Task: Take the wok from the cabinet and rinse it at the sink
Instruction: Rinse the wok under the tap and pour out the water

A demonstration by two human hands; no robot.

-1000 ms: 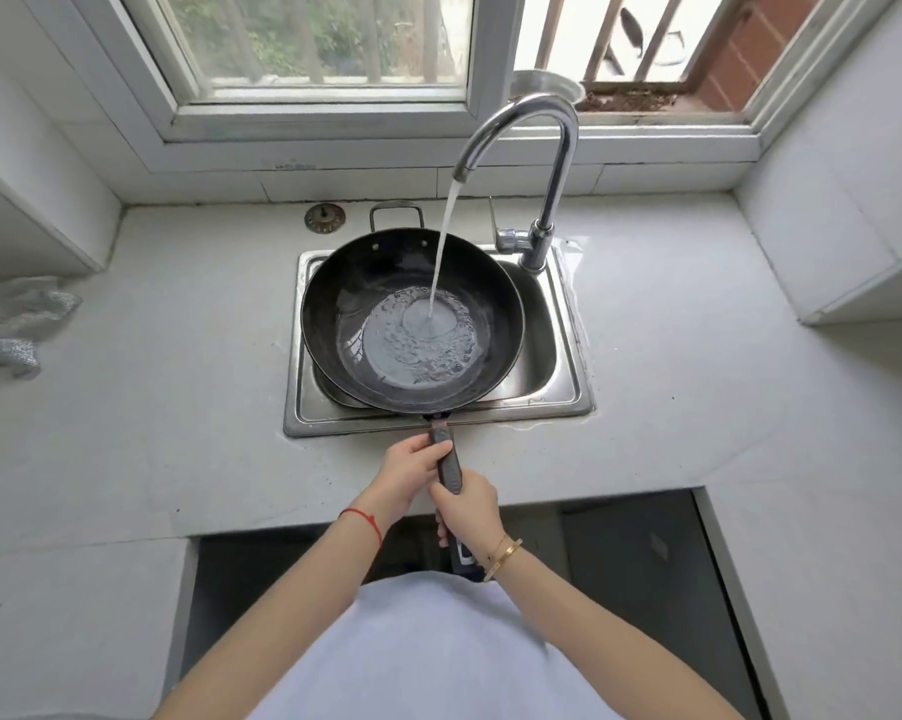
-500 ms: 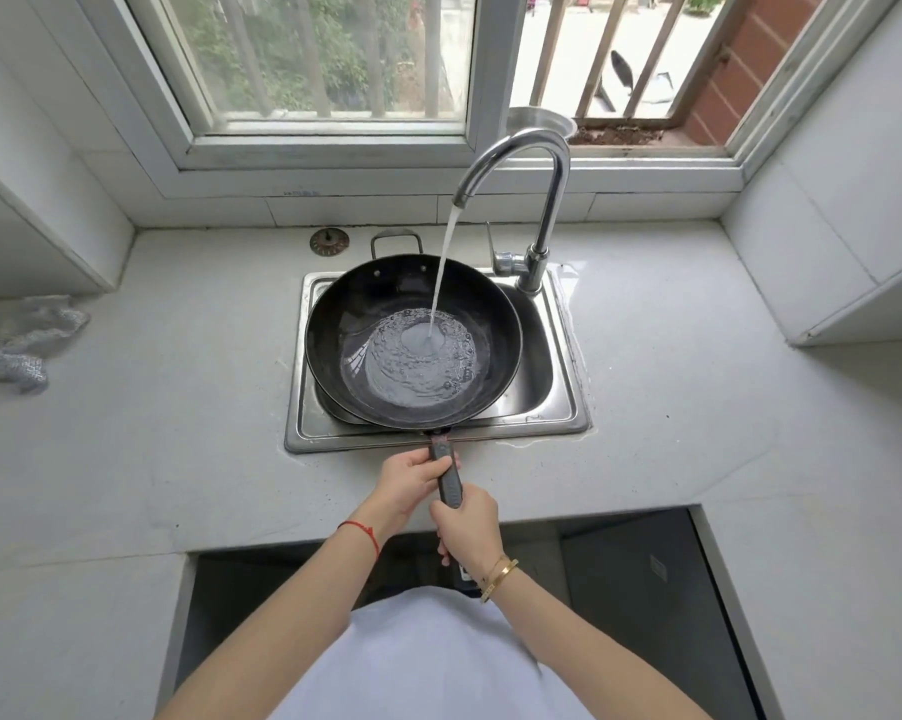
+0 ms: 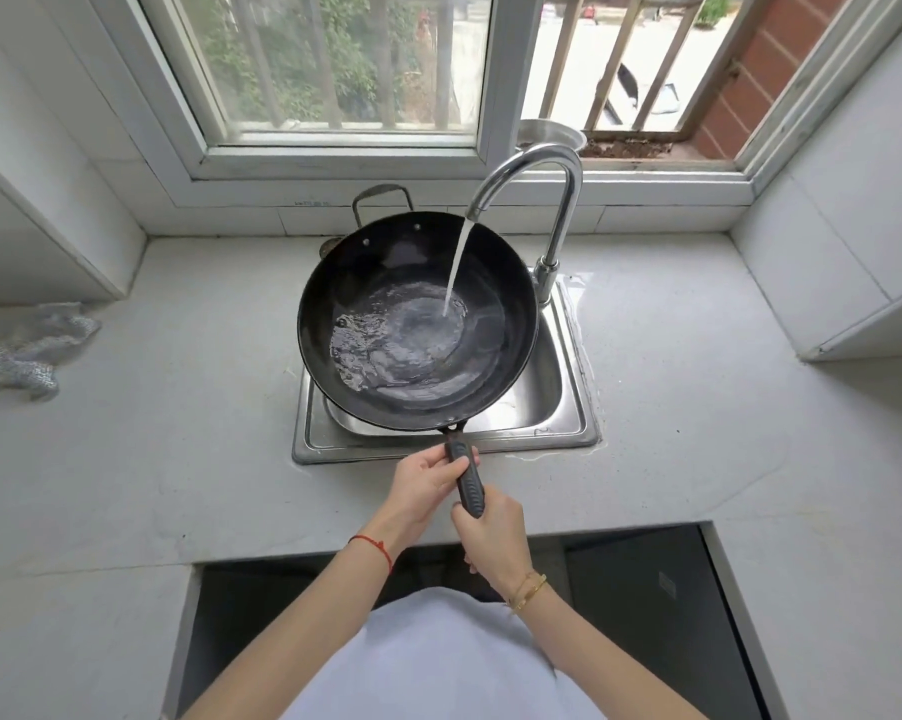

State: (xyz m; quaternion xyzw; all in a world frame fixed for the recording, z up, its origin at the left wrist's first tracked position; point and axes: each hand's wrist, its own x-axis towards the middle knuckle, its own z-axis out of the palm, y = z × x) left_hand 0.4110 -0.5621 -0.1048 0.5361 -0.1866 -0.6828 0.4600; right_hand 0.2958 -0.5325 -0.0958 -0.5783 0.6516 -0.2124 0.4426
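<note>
Rinse step in hand. Wok (image 3: 418,324) held over sink (image 3: 568,397), tap (image 3: 537,200) stream hitting inside. Left hand (image 3: 423,485), right hand (image 3: 490,532): fingers curled round handle (image 3: 468,480). Wok seemingly tilted left; next: swirl, tip water out.

Pale stone countertop (image 3: 698,407) ran wall to wall under a white-framed window (image 3: 345,148), daylight pouring in past metal bars (image 3: 610,59). White tiled walls (image 3: 854,210) on both sides, brick wall (image 3: 740,90) outside.
</note>
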